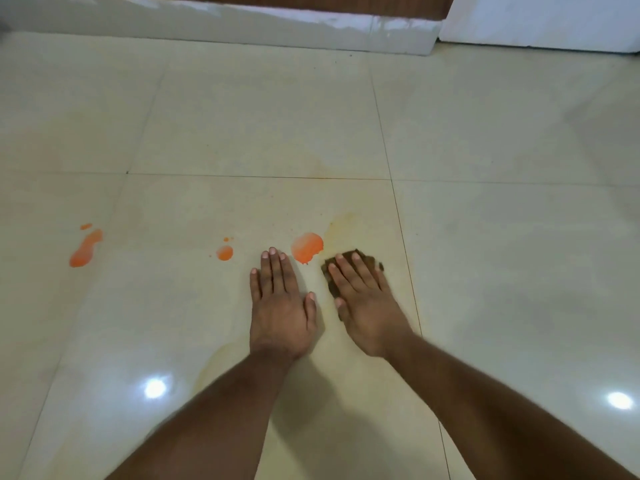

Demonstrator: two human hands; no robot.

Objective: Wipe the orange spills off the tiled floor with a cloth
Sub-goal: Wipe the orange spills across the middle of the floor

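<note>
Head view, looking down at a glossy cream tiled floor (242,116) with dark grout lines. Both hands are flat on the same tile, side by side and not touching. Left hand (280,306): palm down, fingers straight and together, thumb out to the side, holding nothing, resting directly on the tile. Right hand (367,306): also palm down with fingers extended, pressing on a small dark brown cloth (346,258); cloth edges show beyond the fingertips and along the thumb side, the rest is hidden beneath the palm. Nearest orange spill (306,247): a rounded blotch just ahead of the gap between the two hands, just beside the cloth's far-left corner; whether cloth and blotch touch cannot be told. A smaller orange spot (225,252) lies to the left of it, with tiny flecks above. Farther left, on the neighbouring tile, an elongated orange smear (85,247) with a small drop above. Faint yellowish film on the tile around and beyond the cloth. Two bright light reflections near the forearms. White skirting (225,20) runs along the far edge of the floor.
</note>
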